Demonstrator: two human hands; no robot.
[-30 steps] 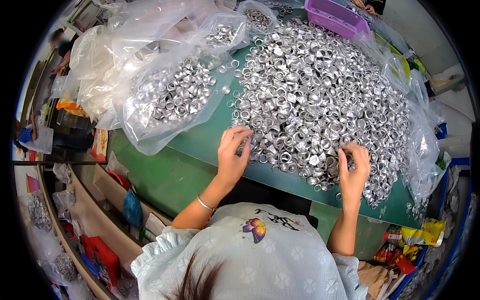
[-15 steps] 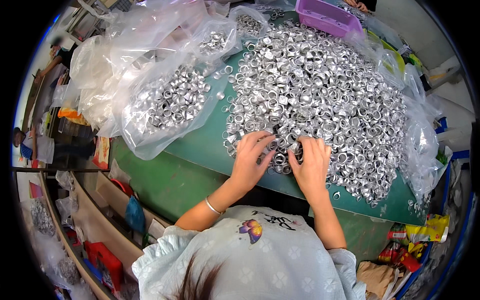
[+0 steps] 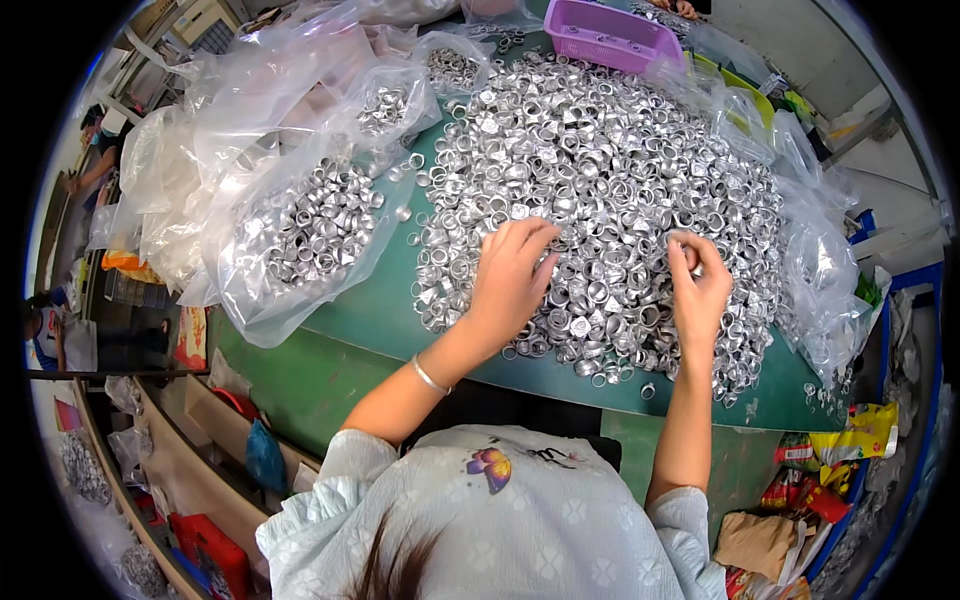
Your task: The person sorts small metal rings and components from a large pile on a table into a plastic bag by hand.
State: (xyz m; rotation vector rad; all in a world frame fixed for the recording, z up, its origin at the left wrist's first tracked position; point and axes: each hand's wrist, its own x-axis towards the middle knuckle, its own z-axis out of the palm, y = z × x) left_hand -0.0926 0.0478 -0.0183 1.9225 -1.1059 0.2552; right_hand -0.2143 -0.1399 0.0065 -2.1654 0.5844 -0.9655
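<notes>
Green worktop (image 3: 350,312) bearing a broad heap of silvery rings (image 3: 600,170), by far the greater share, loose and apparently yet to be dealt with. Left of it, a clear plastic bag (image 3: 262,328) holds a smaller portion, seemingly already separated. Beyond the heap stands a purple basket (image 3: 605,48). Left hand (image 3: 512,275): over the heap, thumb parted from curved fingers. Right hand (image 3: 700,285): at the heap's right, fingertips drawn towards thumb; any ring between them cannot be discerned. One stray ring (image 3: 648,391) lies near the front edge.
</notes>
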